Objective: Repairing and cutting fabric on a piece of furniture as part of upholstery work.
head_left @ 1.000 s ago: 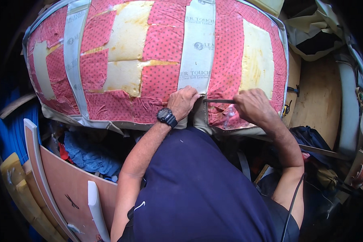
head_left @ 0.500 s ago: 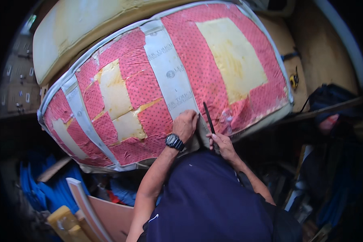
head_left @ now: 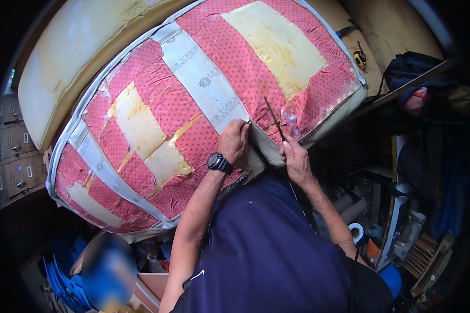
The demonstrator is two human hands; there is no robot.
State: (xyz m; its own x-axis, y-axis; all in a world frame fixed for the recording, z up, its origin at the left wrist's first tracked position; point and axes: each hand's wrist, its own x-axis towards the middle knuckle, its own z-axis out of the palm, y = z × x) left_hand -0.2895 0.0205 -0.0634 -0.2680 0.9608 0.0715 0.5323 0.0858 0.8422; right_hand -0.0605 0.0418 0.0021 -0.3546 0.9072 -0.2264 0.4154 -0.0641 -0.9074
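A large cushion, patched with pink dotted cloth (head_left: 219,62) and yellow foam (head_left: 277,44), lies before me. A pale printed strip (head_left: 201,78) crosses its middle, and a grey cover edge (head_left: 269,148) folds along the near side. My left hand (head_left: 233,140), with a black watch on its wrist, pinches the cover edge at the strip's near end. My right hand (head_left: 296,160) is closed round a slim dark blade (head_left: 273,116), which points up and slightly left over the pink cloth. Its fingers hide the handle, so the kind of tool is unclear.
A second pale cushion (head_left: 62,68) stands behind on the left. A yellow-black tape measure (head_left: 359,58) rests on a board at the far right, near a dark bag (head_left: 410,75). A white roll (head_left: 355,232) and clutter lie at lower right.
The view has shifted, so the cushion sits further up and left. My right hand has drawn away from my left, and a gap shows in the cover edge between them.
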